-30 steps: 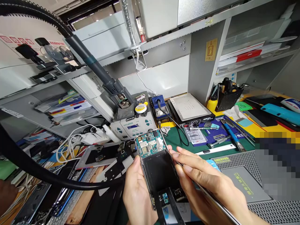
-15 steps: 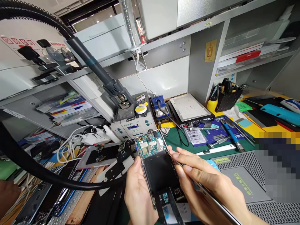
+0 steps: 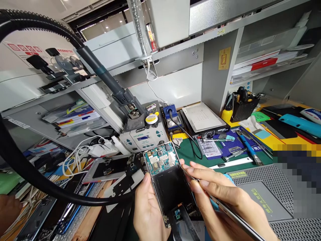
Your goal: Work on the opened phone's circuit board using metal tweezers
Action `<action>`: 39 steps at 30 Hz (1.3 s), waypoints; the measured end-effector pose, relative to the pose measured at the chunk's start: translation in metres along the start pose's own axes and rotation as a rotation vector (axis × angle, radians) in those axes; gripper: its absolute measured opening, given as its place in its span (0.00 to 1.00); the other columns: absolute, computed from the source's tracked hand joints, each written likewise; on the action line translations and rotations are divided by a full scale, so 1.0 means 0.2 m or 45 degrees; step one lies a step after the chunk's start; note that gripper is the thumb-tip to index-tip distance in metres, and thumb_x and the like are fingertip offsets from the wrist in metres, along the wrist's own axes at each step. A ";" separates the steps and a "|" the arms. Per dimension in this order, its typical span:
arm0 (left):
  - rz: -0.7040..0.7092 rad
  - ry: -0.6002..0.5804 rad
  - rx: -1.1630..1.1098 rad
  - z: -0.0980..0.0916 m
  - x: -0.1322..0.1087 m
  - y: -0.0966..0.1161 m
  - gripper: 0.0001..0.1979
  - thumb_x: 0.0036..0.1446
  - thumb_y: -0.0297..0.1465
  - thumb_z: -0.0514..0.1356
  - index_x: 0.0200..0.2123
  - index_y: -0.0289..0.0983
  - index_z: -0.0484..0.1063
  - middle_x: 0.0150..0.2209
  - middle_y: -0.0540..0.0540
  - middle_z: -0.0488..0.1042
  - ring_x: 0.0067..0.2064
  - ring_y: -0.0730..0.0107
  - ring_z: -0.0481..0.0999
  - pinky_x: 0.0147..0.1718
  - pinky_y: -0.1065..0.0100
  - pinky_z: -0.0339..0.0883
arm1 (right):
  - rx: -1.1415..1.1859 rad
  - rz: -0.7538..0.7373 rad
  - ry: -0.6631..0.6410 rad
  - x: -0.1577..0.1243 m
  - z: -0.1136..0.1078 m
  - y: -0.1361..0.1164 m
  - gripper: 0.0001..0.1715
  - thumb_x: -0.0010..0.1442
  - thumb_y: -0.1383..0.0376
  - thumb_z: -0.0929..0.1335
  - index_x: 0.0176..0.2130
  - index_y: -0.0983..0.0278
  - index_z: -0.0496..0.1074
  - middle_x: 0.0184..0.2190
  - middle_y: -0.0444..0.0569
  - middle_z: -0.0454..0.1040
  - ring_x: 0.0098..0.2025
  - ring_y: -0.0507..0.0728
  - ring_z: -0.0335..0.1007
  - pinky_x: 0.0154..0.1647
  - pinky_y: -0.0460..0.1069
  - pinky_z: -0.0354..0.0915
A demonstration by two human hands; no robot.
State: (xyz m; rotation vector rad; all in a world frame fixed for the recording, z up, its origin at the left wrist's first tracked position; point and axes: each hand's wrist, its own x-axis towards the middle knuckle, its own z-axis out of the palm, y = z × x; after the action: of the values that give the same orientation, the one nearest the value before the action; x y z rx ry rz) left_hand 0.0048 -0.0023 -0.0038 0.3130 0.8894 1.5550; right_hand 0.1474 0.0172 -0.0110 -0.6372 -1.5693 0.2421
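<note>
One opened phone (image 3: 172, 189) lies tilted in the left grip (image 3: 146, 209), its teal circuit board (image 3: 162, 158) bare at the far end and a black panel filling its middle. That grip is closed around the phone's left side, thumb along the rim. The right grip (image 3: 223, 192) is pinched tight on a slim metal tool (image 3: 237, 216), its tip at the phone's right edge, just below the board; contact cannot be told. Just past the right grip are a white stick (image 3: 235, 163) and a blue-handled brush (image 3: 248, 146); right of it, a grey mat (image 3: 250, 189). Farther beyond both grips stand a grey control unit (image 3: 144, 142) and a flat-topped box (image 3: 198, 115). Left of the left grip curves a black hose (image 3: 82, 200).
</note>
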 end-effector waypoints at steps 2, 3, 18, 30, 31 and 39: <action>-0.076 -0.039 0.027 0.00 0.00 0.02 0.20 0.59 0.48 0.60 0.48 0.47 0.84 0.53 0.47 0.83 0.65 0.38 0.71 0.64 0.39 0.64 | -0.018 -0.014 -0.020 0.01 -0.01 0.00 0.23 0.58 0.82 0.72 0.49 0.62 0.70 0.44 0.53 0.84 0.46 0.60 0.84 0.55 0.48 0.78; -0.078 -0.032 0.043 0.00 0.01 0.03 0.21 0.60 0.47 0.60 0.49 0.46 0.84 0.55 0.47 0.82 0.65 0.38 0.71 0.63 0.39 0.65 | -0.022 -0.027 -0.033 0.01 -0.01 0.00 0.24 0.58 0.82 0.72 0.50 0.62 0.70 0.44 0.53 0.84 0.46 0.60 0.84 0.55 0.48 0.78; 0.066 0.085 0.023 -0.07 -0.01 -0.02 0.17 0.57 0.36 0.56 0.31 0.59 0.86 0.41 0.61 0.84 0.64 0.42 0.70 0.54 0.44 0.73 | 0.047 0.057 0.067 0.06 -0.05 0.01 0.22 0.61 0.82 0.70 0.50 0.62 0.73 0.49 0.50 0.82 0.52 0.57 0.81 0.60 0.46 0.76; 0.417 0.303 0.118 -0.20 0.00 -0.12 0.19 0.58 0.27 0.60 0.36 0.60 0.84 0.47 0.67 0.81 0.72 0.66 0.50 0.71 0.62 0.48 | 0.045 -0.008 -0.017 0.10 -0.08 0.02 0.22 0.60 0.82 0.71 0.49 0.63 0.73 0.47 0.52 0.83 0.49 0.60 0.82 0.57 0.48 0.79; 0.391 0.297 0.119 -0.19 0.00 -0.11 0.15 0.57 0.29 0.63 0.35 0.59 0.85 0.47 0.65 0.82 0.72 0.64 0.53 0.72 0.62 0.48 | 0.055 -0.001 -0.020 0.10 -0.08 0.02 0.22 0.60 0.82 0.70 0.49 0.63 0.73 0.48 0.52 0.83 0.50 0.60 0.82 0.57 0.48 0.78; -0.141 -0.095 0.070 0.04 -0.05 -0.02 0.15 0.56 0.46 0.66 0.45 0.52 0.85 0.52 0.50 0.82 0.65 0.37 0.70 0.65 0.40 0.65 | 0.084 0.005 0.005 0.10 -0.07 0.03 0.22 0.60 0.83 0.70 0.49 0.64 0.73 0.48 0.51 0.83 0.50 0.58 0.82 0.57 0.47 0.78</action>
State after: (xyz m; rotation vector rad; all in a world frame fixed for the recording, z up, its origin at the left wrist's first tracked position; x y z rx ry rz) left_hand 0.0153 -0.0092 0.0023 0.3531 0.8773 1.4099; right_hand 0.1633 0.0294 0.0055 -0.5892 -1.5503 0.2946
